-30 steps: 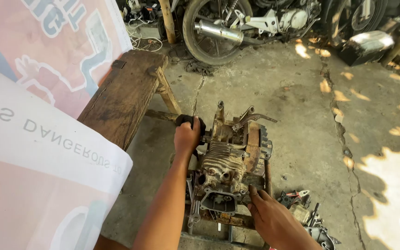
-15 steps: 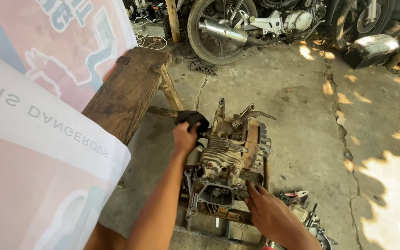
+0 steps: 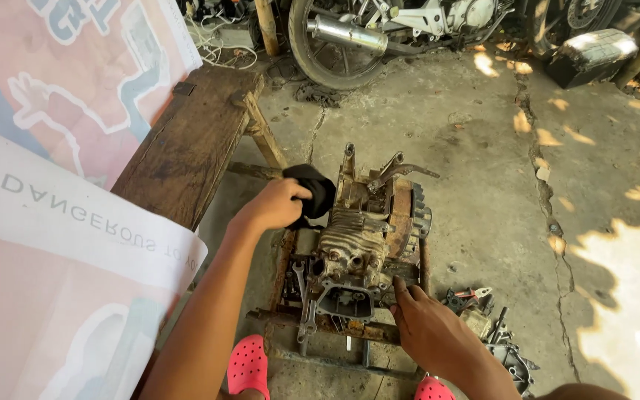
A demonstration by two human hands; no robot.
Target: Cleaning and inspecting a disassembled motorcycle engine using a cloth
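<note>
A: Head view, left hand?
B: Curled tight round a black rag, pressed vs. the engine block's upper left side.
A: Right hand?
B: Loosely open, fingertips touching the block's lower right edge, gripping nothing.
A: Block sits where?
B: On a rusty frame on the concrete floor, beside the wooden table.

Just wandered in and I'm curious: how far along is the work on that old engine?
Early to midway, I'd guess. The engine sits stripped and rusty on a metal frame, parts loose beside it. The left hand presses a black rag to it; the right hand steadies it. Grime remains.
</note>
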